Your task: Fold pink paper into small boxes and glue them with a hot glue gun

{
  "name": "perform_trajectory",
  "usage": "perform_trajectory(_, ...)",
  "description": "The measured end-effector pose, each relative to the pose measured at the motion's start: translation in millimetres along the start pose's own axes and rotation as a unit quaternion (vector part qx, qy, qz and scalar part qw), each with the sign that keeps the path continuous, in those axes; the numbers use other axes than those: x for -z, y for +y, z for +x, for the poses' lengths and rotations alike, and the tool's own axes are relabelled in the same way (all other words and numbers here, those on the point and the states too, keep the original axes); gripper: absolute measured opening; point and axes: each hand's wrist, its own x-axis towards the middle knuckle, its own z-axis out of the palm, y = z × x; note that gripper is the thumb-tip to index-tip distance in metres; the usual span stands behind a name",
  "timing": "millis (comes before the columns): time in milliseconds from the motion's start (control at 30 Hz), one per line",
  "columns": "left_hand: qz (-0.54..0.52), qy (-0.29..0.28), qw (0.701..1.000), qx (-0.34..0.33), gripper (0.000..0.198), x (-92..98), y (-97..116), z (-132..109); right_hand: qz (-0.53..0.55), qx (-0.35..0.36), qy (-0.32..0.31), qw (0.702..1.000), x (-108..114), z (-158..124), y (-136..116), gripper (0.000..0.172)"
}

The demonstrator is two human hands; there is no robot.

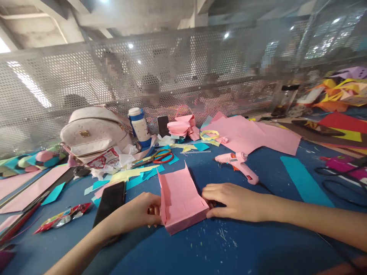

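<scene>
A folded pink paper piece (180, 202) with raised side flaps lies on the blue table (200, 248) in front of me. My left hand (143, 214) pinches its left flap, fingers curled against the fold. My right hand (232, 200) presses its right edge, fingers bent and closed on the paper. A pink glue gun (237, 162) lies just beyond my right hand.
A black phone (110, 200) lies by my left wrist, a snack wrapper (63, 217) further left. Scissors (160, 156), paper scraps, a white bag (91, 133), a bottle (139, 126) and pink sheets (252, 135) sit further back. A perforated metal screen (172, 68) closes the far side; people sit behind it.
</scene>
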Motion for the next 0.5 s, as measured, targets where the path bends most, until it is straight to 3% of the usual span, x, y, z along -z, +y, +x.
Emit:
perform_trajectory(100,-0.079,-0.024,0.996,0.023,0.018,3.2,-2,-1,-0.032,0.02,0.002,0.999,0,4,2,0.034)
perform_trajectory(200,-0.207,-0.042,0.976,0.047,0.034,6.2,-4,-1,-0.074,0.035,0.017,0.997,1,5,3,0.031)
perform_trajectory(400,-0.332,0.031,0.942,0.044,0.048,5.8,5,2,-0.179,0.041,0.075,0.98,1,6,1,0.024)
perform_trajectory(500,-0.386,0.032,0.922,0.015,0.059,1.8,8,1,-0.217,0.03,0.104,0.97,-1,8,2,0.017)
